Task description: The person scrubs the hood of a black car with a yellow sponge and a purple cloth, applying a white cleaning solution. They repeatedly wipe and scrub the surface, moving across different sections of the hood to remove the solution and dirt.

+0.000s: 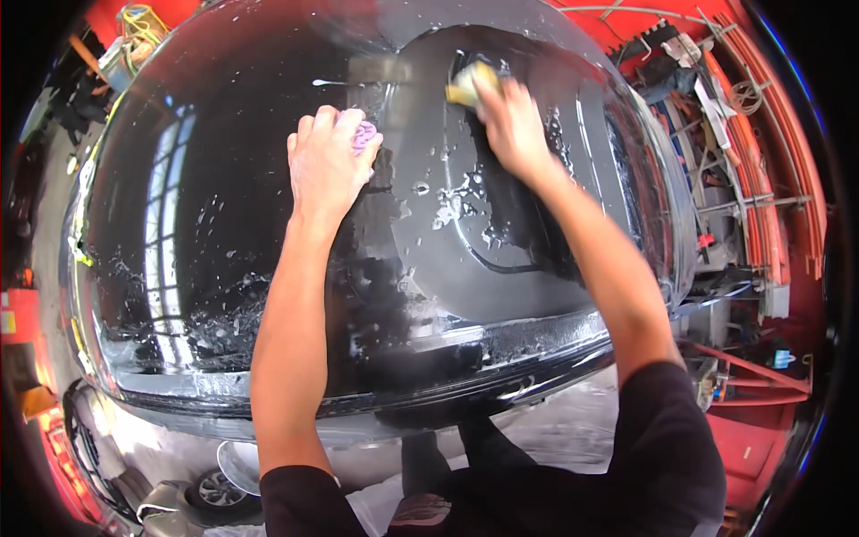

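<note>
A large glossy black car panel [228,116] curves in front of me, wet with drops and streaks of suds. A dull grey patch [429,268] with rounded edges covers part of its right side. My left hand [324,157] rests on the black surface left of this patch, fingers curled round a small purple pad [364,135], mostly hidden by the palm. Farther right and a little farther away, my right hand [514,125] presses a yellow and whitish sponge [470,86] to the upper part of the grey patch. That sponge is slightly blurred.
Orange-red bars [747,152] and other metal parts stand along the right side. A car wheel [219,490] lies low at the left, near a pale rounded part [239,467]. Coiled yellow cord [140,25] sits at the far left. The panel's near edge runs just in front of my body.
</note>
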Motion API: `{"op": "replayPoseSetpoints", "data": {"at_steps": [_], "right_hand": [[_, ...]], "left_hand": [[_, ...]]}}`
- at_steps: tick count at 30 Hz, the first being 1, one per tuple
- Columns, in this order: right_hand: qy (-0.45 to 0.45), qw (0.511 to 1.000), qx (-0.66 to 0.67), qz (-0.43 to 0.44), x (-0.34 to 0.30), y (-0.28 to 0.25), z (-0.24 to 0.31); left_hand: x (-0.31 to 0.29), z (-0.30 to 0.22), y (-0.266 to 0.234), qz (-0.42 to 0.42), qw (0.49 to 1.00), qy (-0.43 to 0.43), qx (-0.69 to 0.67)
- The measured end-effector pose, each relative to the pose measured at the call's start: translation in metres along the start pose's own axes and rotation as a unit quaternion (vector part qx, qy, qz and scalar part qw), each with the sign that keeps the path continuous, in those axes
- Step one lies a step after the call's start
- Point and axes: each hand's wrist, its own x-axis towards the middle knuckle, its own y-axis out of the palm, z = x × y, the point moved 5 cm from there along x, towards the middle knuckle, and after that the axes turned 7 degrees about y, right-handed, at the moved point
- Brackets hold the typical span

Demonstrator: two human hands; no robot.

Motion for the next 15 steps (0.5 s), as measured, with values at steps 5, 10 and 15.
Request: {"op": "replayPoseSetpoints", "data": {"at_steps": [5,10,15], "right_hand": [[-0.018,0.989,0.058,0.136,-0.124,-0.095,0.050],[0.037,0.997,-0.045,0.054,0.064,0.010,-0.054],[-0.011,0.999,0.027,0.025,-0.011,-0.025,0.033]], "left_hand": [[0.011,-0.006,-0.003,0.034,0.998,0.005,0.052],[0.013,-0.024,0.010,0.056,0.998,0.013,0.030],[0.002,0.001,-0.005,0.056,0.997,0.004,0.057]]}}
